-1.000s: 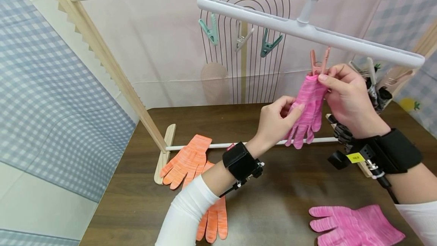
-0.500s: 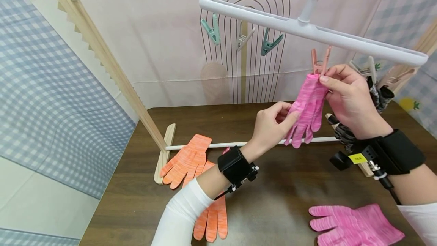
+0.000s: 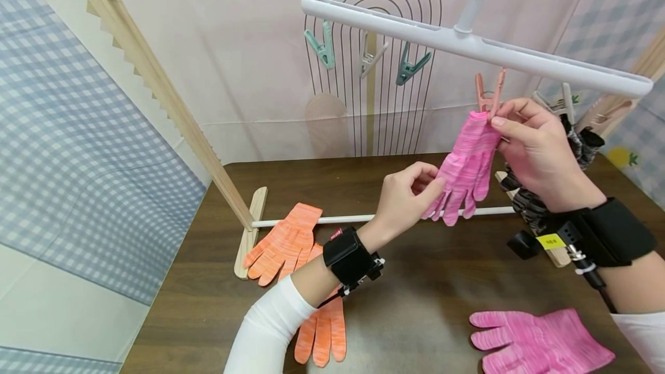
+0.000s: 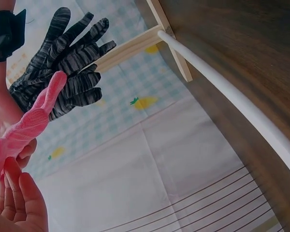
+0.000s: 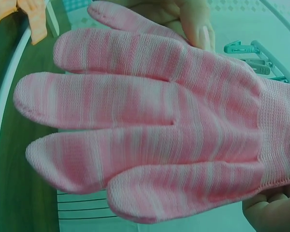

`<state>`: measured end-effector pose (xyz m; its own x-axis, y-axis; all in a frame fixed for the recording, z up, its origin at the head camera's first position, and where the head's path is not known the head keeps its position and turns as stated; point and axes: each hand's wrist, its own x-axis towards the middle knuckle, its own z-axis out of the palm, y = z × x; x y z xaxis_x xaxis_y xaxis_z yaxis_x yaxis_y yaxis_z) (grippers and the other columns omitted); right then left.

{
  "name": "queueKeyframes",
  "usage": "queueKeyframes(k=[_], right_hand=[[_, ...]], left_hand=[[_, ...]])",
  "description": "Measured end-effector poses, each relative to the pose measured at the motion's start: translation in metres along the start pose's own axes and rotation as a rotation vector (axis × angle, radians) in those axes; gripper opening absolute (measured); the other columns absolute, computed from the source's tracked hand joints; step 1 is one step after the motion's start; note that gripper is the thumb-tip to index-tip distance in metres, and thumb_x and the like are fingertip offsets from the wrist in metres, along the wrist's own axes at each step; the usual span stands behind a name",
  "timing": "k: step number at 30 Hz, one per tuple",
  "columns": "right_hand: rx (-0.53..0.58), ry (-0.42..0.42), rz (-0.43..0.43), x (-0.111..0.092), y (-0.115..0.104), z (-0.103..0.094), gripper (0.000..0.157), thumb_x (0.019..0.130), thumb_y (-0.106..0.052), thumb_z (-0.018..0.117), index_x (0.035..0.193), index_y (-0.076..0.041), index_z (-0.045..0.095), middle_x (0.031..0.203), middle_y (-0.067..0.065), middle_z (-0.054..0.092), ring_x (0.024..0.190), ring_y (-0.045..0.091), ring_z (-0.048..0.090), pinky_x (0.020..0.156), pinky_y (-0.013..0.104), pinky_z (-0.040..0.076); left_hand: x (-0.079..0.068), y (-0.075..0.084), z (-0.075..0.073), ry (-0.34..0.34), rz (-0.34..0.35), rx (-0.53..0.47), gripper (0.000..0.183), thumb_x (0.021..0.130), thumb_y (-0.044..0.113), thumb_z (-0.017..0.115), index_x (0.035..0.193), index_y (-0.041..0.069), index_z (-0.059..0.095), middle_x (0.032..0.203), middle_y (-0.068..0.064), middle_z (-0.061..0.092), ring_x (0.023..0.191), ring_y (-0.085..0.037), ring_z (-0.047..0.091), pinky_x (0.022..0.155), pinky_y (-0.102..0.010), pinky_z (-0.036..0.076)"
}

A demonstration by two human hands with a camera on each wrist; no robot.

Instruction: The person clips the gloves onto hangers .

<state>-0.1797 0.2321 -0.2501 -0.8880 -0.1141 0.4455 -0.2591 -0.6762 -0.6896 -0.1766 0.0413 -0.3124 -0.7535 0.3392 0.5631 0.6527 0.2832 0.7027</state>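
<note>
A pink knit glove (image 3: 464, 160) hangs fingers-down from a pink clothespin (image 3: 488, 94) clipped at its cuff. My right hand (image 3: 540, 149) pinches the cuff's right edge between thumb and fingers, just beneath the clothespin. At the glove's left side, my left hand (image 3: 405, 195) pinches the edge with thumb and fingertips. The glove (image 5: 150, 111) fills the right wrist view, palm and fingers spread flat, with the left hand's fingertips (image 5: 195, 24) partly behind it. In the left wrist view the glove (image 4: 26, 125) appears edge-on. A second pink glove (image 3: 542, 342) lies on the table at front right.
A white hanger bar (image 3: 395, 27) spans above the hands, with green and white clothespins (image 3: 322, 48) below its left half. Orange gloves (image 3: 286, 244) lie beside the wooden rack foot (image 3: 254, 206). Black-and-grey striped gloves (image 4: 72, 58) hang at right. A white rod (image 3: 343, 220) crosses low behind.
My left hand has moved slightly left and down, drawing the hanging glove's side outward. The right hand stays at the cuff, drifting slightly right with the clothespin.
</note>
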Motion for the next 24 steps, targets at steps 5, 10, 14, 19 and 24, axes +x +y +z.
queueKeyframes(k=[5,10,14,19,24], right_hand=[[-0.032,-0.011,0.012,-0.002,-0.001,-0.003,0.018,0.087,0.014,0.038,0.087,0.007,0.053,0.084,0.014,0.059,0.076,0.02,0.055,0.062,0.026,0.041],[-0.03,-0.037,0.044,-0.005,-0.001,-0.009,0.021,0.087,0.014,0.036,0.091,0.007,0.055,0.089,0.013,0.059,0.08,0.018,0.055,0.062,0.024,0.042],[-0.013,-0.075,0.077,-0.01,0.0,-0.015,0.023,0.088,0.014,0.034,0.096,0.006,0.055,0.093,0.012,0.058,0.078,0.018,0.054,0.062,0.024,0.043],[-0.024,-0.103,0.075,-0.014,0.001,-0.023,0.024,0.089,0.014,0.032,0.098,0.007,0.053,0.091,0.013,0.058,0.078,0.02,0.055,0.066,0.026,0.045],[-0.022,-0.113,0.065,-0.022,0.003,-0.03,0.026,0.088,0.016,0.03,0.099,0.008,0.052,0.093,0.014,0.059,0.083,0.022,0.057,0.072,0.029,0.047]], left_hand=[[-0.004,-0.001,-0.002,-0.011,-0.003,0.005,0.015,0.082,0.017,0.058,0.092,0.006,0.061,0.078,-0.004,0.066,0.063,-0.002,0.057,0.061,-0.007,0.043],[-0.007,-0.002,-0.002,-0.019,-0.004,0.008,0.013,0.082,0.015,0.058,0.092,0.007,0.061,0.078,-0.003,0.065,0.063,0.0,0.056,0.061,-0.007,0.044],[-0.008,-0.002,-0.002,-0.024,-0.006,0.003,0.013,0.082,0.015,0.058,0.093,0.007,0.061,0.078,-0.003,0.065,0.063,0.0,0.056,0.061,-0.007,0.044],[-0.008,-0.003,-0.003,-0.017,-0.014,-0.007,0.014,0.082,0.015,0.058,0.092,0.007,0.061,0.078,-0.004,0.065,0.064,-0.001,0.056,0.061,-0.008,0.044],[-0.009,-0.006,-0.004,-0.012,-0.009,-0.014,0.013,0.082,0.015,0.058,0.091,0.006,0.061,0.078,-0.004,0.065,0.064,-0.003,0.056,0.061,-0.009,0.044]])
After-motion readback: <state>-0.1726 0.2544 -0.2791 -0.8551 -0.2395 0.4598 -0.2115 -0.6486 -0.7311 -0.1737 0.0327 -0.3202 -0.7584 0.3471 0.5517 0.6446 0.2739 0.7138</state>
